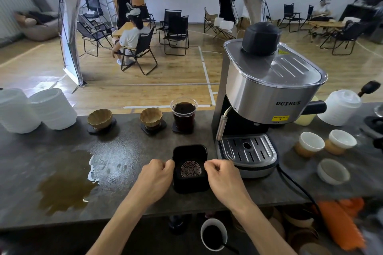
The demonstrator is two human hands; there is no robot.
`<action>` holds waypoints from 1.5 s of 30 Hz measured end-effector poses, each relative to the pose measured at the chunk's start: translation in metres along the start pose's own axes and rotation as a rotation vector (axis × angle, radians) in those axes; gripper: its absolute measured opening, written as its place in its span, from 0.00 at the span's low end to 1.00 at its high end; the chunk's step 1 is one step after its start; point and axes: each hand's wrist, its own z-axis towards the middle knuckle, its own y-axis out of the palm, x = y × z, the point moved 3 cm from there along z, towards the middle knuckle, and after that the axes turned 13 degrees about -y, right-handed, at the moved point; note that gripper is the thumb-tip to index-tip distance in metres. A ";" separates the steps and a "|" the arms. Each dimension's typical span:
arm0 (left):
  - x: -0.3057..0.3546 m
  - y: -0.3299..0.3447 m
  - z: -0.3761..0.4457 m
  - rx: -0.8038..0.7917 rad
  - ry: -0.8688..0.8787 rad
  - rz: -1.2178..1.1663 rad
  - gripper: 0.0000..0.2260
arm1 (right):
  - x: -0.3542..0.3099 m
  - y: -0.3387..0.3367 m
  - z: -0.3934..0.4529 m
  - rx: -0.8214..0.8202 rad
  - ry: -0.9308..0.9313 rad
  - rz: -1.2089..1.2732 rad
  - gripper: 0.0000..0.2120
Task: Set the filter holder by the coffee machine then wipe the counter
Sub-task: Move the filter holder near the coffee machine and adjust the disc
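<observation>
Carefully now: left hand (154, 180) and right hand (222, 178) are pinching the black filter holder (189, 168); it wants seating flat beside the coffee machine (259, 109).

One steel coffee machine (267, 97), two scalloped tan ceramic drippers (99, 117) (150, 117), one clear plastic cup of coffee (184, 114), three small white cups (312, 142) (342, 139) (333, 171), two stacks of white lids (15, 109) (52, 107).
</observation>
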 end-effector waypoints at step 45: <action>-0.115 -0.198 0.194 0.066 0.133 -0.139 0.18 | -0.132 0.243 0.168 -0.080 -0.174 -0.086 0.31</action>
